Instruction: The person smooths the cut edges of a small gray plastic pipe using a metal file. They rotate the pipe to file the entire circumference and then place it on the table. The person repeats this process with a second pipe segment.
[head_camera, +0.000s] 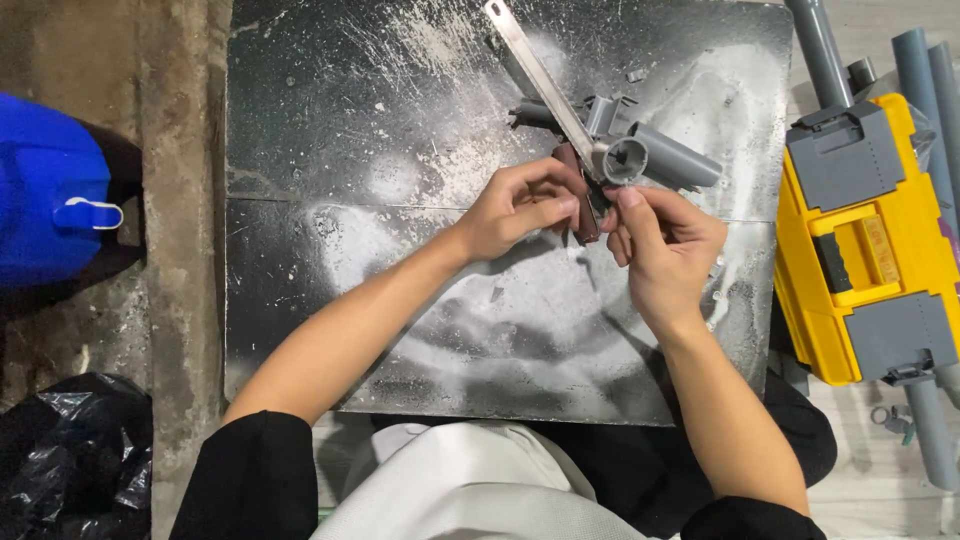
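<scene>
A yellow-grey toolbox (865, 240) and grey pipes (915, 70) are seen right of the dusty black board (400, 150); blue container (50, 195) at left. Over the board's upper-mid area, a grey pipe fitting (650, 155) w/ metal strip (535, 70) is pinched by right hand (660, 245); dark brown piece (580, 195) is gripped by left hand (515, 210).

Metal strip (535, 70) runs off the top edge (hands cover its lower end).

Grey pipe fitting (640, 155) above right hand (660, 245), black bench (400, 130) dusted white, yellow-grey toolbox (865, 240) to its right, blue container (50, 190) beyond left hand (515, 210)
</scene>
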